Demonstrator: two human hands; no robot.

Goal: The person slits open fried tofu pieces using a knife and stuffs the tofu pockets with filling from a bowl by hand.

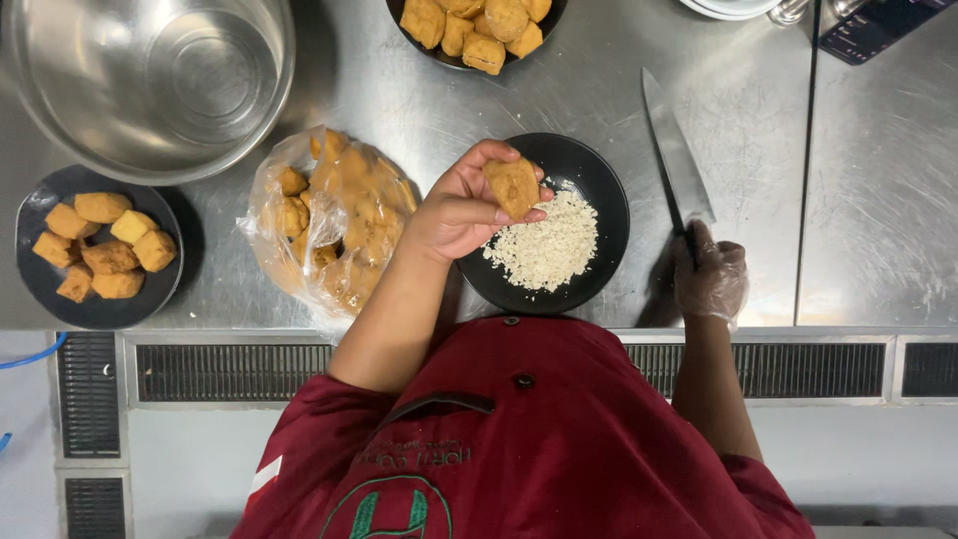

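Note:
My left hand [461, 212] is bare and holds a golden fried tofu puff [514, 187] by its fingertips, just above a black plate [599, 190]. White crumbled filling [547, 248] lies in a heap on that plate. My right hand [711, 279] wears a clear plastic glove and grips the handle of a large kitchen knife [675, 150]. The blade lies flat on the steel counter, pointing away from me, to the right of the plate.
A clear plastic bag of fried tofu puffs [334, 225] lies left of the plate. Further left stands a dark plate of tofu cubes [30, 210]. A big steel bowl [150, 80] sits at the back left, another black bowl of tofu [479, 30] at the back.

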